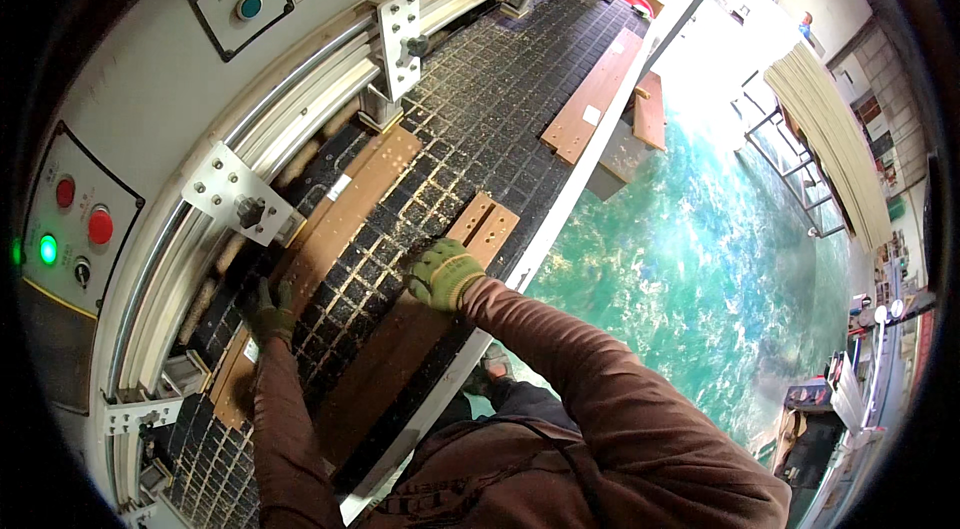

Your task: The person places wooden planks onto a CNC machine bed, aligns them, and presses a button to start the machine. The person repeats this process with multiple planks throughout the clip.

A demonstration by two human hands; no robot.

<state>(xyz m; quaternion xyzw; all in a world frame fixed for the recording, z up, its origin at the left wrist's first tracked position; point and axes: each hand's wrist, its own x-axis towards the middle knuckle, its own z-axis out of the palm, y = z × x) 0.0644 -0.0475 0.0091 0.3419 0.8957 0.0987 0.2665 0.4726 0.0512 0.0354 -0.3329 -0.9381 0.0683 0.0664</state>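
A long brown board (355, 191) with a white label lies against the guide rail on the left side of the black gridded bed. My left hand (270, 313), in a dark work glove, rests on this board near the rail, fingers stretched out. Closer to my body lies another pair of brown boards (487, 229), side by side, with small holes at their far ends. My right hand (445, 275), in a green knit glove, is bent over these boards, its fingers curled around their left edge. My hand and forearm cover part of them.
Metal bracket plates (222, 191) hang along the rail. A control panel (80, 219) with red buttons and a lit green one is at left. Another brown board (598, 94) lies farther along the bed. Right of the white bed edge are a green floor (680, 259) and stacked panels (830, 144).
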